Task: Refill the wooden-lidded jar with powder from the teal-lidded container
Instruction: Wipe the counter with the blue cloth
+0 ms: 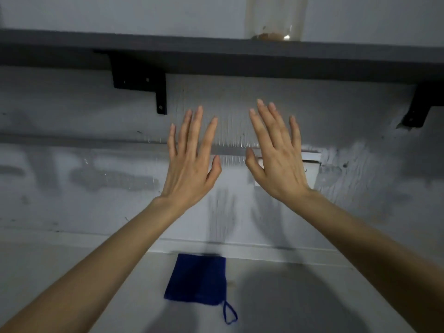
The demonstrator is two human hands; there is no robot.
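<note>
A clear glass jar [275,19], nearly empty but for a trace of brown powder at its base, stands on a dark wall shelf [216,52] at the top of the view, its lid out of frame, while the left hand [189,162] and right hand [278,159] rise below it, both empty with fingers spread wide. Taking it down cleanly likely calls for a hand on each side of the glass, lifted clear of the shelf's front edge. A blue cloth pouch [197,280] lies on the pale counter [312,296] beneath; no teal-lidded container is visible.
</note>
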